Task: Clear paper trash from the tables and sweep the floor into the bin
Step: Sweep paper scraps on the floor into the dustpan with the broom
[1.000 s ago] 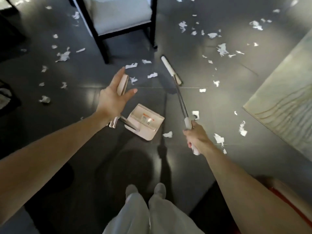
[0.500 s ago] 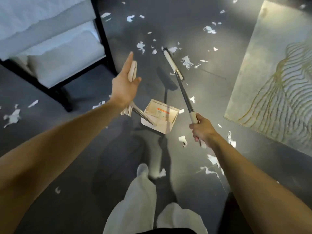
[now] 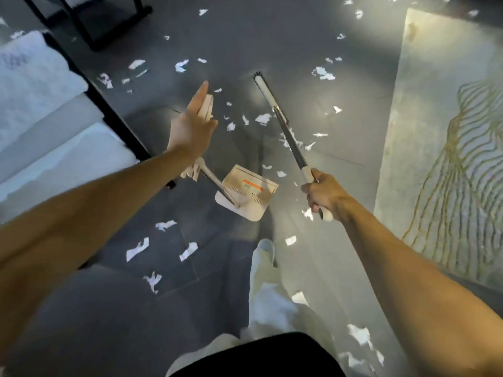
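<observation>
My left hand (image 3: 190,129) holds the pale long handle of a white dustpan (image 3: 246,198), fingers stretched along it and the thumb clamping it; the pan hangs low over the dark floor. A broom handle (image 3: 291,142) is gripped near its top by my right hand (image 3: 324,197). Its white brush head (image 3: 262,88) reaches forward to the floor. Torn white paper scraps (image 3: 137,248) lie scattered around the pan, with more (image 3: 322,73) beyond the brush and several beside the broom shaft.
A white-cushioned seat with a black frame (image 3: 109,112) stands close on the left, and black chair legs (image 3: 89,28) are at the top left. A pale rug with gold lines (image 3: 449,131) covers the right side. My leg (image 3: 261,268) steps forward below the pan.
The view has swung and moved forward: the seat slid to the left edge and the rug came nearer. Both hands keep their hold on dustpan and broom, and scraps now lie behind the pan.
</observation>
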The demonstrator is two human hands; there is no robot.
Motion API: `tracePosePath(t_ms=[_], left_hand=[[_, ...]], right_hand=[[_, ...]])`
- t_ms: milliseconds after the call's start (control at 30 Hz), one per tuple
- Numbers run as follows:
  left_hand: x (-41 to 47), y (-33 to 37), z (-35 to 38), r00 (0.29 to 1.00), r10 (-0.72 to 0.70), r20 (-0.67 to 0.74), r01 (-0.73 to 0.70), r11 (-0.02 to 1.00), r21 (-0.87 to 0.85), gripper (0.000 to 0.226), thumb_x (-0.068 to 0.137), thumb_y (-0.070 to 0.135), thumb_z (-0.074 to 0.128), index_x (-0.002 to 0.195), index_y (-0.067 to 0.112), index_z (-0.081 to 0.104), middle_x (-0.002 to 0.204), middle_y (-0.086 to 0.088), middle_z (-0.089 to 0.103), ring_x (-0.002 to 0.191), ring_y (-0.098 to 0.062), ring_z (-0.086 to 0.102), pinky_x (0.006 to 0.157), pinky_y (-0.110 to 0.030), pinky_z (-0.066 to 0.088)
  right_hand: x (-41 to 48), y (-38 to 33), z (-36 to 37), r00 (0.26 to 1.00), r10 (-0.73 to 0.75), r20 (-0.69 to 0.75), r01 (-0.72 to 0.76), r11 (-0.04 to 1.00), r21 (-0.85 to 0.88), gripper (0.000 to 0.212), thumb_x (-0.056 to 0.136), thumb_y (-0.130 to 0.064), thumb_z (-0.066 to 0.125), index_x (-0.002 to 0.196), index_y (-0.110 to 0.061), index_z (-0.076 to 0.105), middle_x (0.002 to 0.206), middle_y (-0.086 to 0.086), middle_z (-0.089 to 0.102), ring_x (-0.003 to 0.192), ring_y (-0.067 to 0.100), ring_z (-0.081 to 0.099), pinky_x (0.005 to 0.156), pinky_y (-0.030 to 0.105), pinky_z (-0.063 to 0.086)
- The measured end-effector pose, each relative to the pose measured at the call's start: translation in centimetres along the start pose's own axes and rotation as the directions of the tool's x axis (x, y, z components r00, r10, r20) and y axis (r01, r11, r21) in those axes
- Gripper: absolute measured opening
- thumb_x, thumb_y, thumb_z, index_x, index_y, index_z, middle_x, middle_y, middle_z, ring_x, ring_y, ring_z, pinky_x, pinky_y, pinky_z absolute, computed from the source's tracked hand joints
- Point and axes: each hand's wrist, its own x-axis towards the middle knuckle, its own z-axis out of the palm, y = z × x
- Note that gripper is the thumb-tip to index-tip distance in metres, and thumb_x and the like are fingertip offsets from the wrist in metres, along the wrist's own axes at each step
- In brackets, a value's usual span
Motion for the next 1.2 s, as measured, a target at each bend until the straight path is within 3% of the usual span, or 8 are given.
tracePosePath(t_ms=[67,300,400,500,600,833,1033,1200], left_hand=[[6.4,0.5,0.0,1.000,0.025,-0.017,-0.023,0.991,0.129,0.053,0.099,0.016,0.047,0.148,0.026,0.031,0.150,-0.004,0.037,0.124,-0.020,0.047,0.088,-0.016,0.038],[25.1,1.1,-2.0,0.979,-0.176,-0.101,0.157,0.972,-0.176,0.069,0.090,0.014,0.045,0.148,0.043,0.021,0.138,0.004,0.051,0.065,-0.009,0.058,0.058,-0.017,0.052],[33.7,0.4,-2.1,0.974,-0.189,-0.126,0.160,0.964,-0.213,0.068,0.091,0.013,0.046,0.149,0.040,0.022,0.139,0.009,0.047,0.077,-0.015,0.058,0.075,-0.023,0.054],[43.4,-0.6,-1.7,0.969,-0.188,-0.160,0.153,0.966,-0.209,0.068,0.091,0.011,0.048,0.150,0.036,0.025,0.132,0.013,0.050,0.090,-0.006,0.051,0.063,0.004,0.036],[53.1,-1.2,-1.6,0.970,-0.198,-0.139,0.167,0.964,-0.207,0.068,0.091,0.013,0.050,0.149,0.038,0.025,0.135,0.008,0.053,0.093,-0.013,0.056,0.069,-0.005,0.043],[75.5,-1.7,-1.4,0.974,-0.185,-0.127,0.158,0.967,-0.201,0.070,0.088,0.013,0.045,0.149,0.040,0.025,0.139,0.009,0.050,0.089,-0.010,0.056,0.071,-0.011,0.045],[95.7,-2.7,1.5,0.955,-0.248,-0.164,0.204,0.948,-0.246,0.069,0.088,0.014,0.048,0.145,0.047,0.028,0.127,0.011,0.055,0.067,0.000,0.058,0.051,-0.004,0.043],[112.5,-3.1,2.9,0.936,-0.297,-0.192,0.261,0.946,-0.191,0.067,0.091,0.016,0.049,0.146,0.044,0.025,0.141,0.004,0.050,0.113,-0.018,0.058,0.096,-0.029,0.048]], right_hand=[[5.2,-4.8,-1.2,1.000,0.000,0.027,0.001,1.000,-0.004,0.040,0.093,0.000,0.047,0.128,-0.020,0.048,0.065,0.009,0.045,0.045,0.017,0.039,0.038,0.022,0.036],[20.7,-19.7,-3.1,0.995,-0.049,0.087,0.059,0.992,-0.112,0.039,0.095,-0.009,0.051,0.133,-0.019,0.048,0.069,0.005,0.047,0.052,0.017,0.042,0.043,0.023,0.035],[27.5,-25.2,-3.0,0.991,-0.069,0.114,0.085,0.986,-0.143,0.037,0.096,-0.011,0.052,0.132,-0.020,0.048,0.071,0.007,0.050,0.049,0.015,0.044,0.038,0.020,0.036],[34.8,-31.0,-2.5,0.986,-0.086,0.140,0.107,0.983,-0.148,0.040,0.097,-0.011,0.050,0.135,-0.020,0.046,0.067,0.007,0.048,0.034,0.007,0.044,0.033,0.015,0.033],[42.0,-37.2,-2.3,0.988,-0.063,0.140,0.084,0.985,-0.151,0.044,0.097,-0.009,0.049,0.139,-0.020,0.043,0.067,0.009,0.046,0.037,0.011,0.041,0.033,0.014,0.032],[58.2,-51.0,-4.3,0.987,-0.060,0.151,0.092,0.973,-0.213,0.041,0.095,-0.007,0.048,0.136,-0.014,0.046,0.079,0.014,0.052,0.034,0.013,0.042,0.036,0.018,0.034],[75.8,-63.3,-7.1,0.983,-0.081,0.166,0.123,0.958,-0.258,0.039,0.096,-0.008,0.047,0.135,-0.014,0.046,0.067,0.010,0.047,0.024,0.009,0.037,0.033,0.014,0.030],[90.2,-75.6,-10.6,0.965,-0.101,0.242,0.180,0.926,-0.331,0.045,0.094,-0.007,0.047,0.137,-0.018,0.043,0.063,0.010,0.045,0.036,0.019,0.040,0.045,0.025,0.037]])
